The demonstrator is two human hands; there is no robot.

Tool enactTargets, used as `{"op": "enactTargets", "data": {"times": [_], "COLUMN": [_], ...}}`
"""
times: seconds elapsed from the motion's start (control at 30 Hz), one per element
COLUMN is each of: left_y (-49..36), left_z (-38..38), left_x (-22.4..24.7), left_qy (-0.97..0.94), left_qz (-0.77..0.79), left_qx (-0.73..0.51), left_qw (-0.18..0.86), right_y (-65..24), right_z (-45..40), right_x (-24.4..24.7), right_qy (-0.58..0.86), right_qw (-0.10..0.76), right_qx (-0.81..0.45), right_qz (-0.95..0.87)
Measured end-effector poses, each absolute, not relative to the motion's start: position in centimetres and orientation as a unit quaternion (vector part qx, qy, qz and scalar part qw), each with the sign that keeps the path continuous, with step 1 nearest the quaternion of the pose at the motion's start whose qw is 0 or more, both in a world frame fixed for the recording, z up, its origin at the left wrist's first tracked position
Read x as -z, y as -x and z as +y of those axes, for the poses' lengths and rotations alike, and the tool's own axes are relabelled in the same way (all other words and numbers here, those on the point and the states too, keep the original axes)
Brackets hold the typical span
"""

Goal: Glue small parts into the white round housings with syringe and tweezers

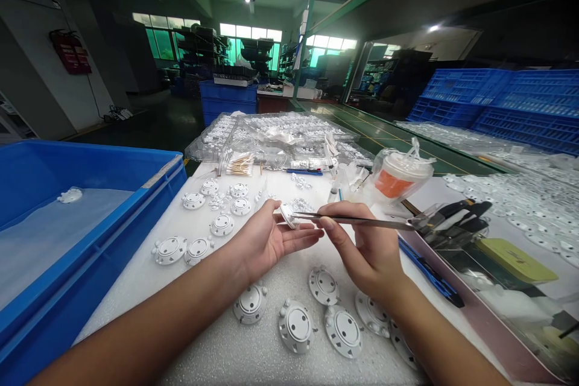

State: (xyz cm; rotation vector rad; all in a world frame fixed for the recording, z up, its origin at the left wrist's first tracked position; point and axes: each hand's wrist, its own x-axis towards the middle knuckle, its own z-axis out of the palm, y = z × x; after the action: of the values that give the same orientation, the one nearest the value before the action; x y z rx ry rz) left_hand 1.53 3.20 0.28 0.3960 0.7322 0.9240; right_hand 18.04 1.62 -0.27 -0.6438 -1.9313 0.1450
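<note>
My left hand holds a round white plastic part up on edge between thumb and fingers, above the foam-covered bench. In my right hand is a pair of long dark metal tweezers. Their tips reach the face of the held part; whether a small piece sits between them is too small to tell. Similar white discs with dark holes lie around both hands, such as one disc in front and another disc at left. Small clear pieces lie behind the hands.
A blue bin stands at left. Cotton swabs, a bagged white cup with an orange band and filled clear trays are at the back. To the right are a pink-edged tool box, tools and blue crates.
</note>
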Motion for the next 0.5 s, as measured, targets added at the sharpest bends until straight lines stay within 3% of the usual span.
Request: {"op": "enactTargets", "data": {"times": [0.13, 0.3, 0.5], "left_y": [-1.1, -0.6, -0.6], "left_z": [3.1, 2.7, 2.3], "left_x": [-0.4, -0.8, -0.6], "left_qy": [-0.246, -0.336, -0.399], "left_qz": [0.367, 0.367, 0.399], "left_qx": [-0.373, -0.215, -0.137], "left_qw": [0.816, 0.84, 0.814], "right_y": [-18.3, -19.0, -19.8], "right_z": [1.8, 2.2, 2.1], "right_x": [0.4, -0.1, -0.6], "right_qy": [0.295, 0.213, 0.16], "right_qw": [0.56, 0.612, 0.58], "right_qx": [-0.187, -0.329, -0.383], "right_qz": [-0.752, -0.686, -0.701]}}
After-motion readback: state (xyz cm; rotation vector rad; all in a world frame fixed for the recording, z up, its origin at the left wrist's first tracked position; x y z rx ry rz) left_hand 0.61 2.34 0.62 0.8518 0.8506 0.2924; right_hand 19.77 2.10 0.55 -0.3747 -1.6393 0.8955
